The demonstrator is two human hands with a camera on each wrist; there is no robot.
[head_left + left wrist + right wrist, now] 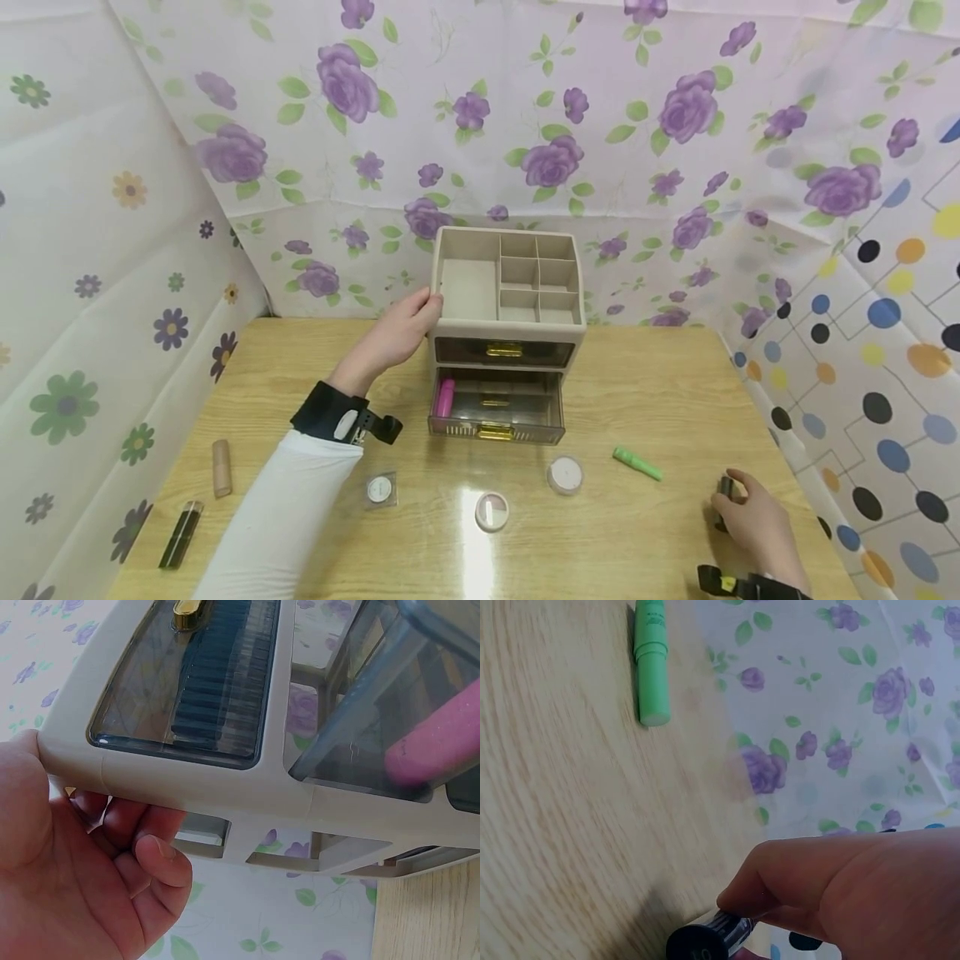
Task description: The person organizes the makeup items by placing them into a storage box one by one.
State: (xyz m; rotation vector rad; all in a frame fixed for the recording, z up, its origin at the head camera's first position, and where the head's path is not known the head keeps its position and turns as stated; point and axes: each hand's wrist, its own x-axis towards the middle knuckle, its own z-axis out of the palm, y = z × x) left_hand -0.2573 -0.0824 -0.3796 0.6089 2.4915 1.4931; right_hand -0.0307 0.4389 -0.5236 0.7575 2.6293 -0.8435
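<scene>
A beige cosmetics organizer (510,327) stands at the back of the table, compartments on top. Its lower clear drawer (525,433) is pulled out, with a pink tube (446,398) lying at the drawer's left side. My left hand (399,332) grips the organizer's left edge; in the left wrist view its fingers curl round the beige frame (247,791). At the table's right, my right hand (757,517) pinches a small black cosmetic tube (724,492). In the right wrist view the black tube's round end (697,943) shows, while the fingers hide part of its body.
A green tube (637,463) lies left of my right hand. Before the organizer are a round white-lidded jar (565,474), a round compact (492,511) and a square clear case (381,489). At left lie a beige tube (222,468) and a black tube (181,535). Floral cloth walls surround the table.
</scene>
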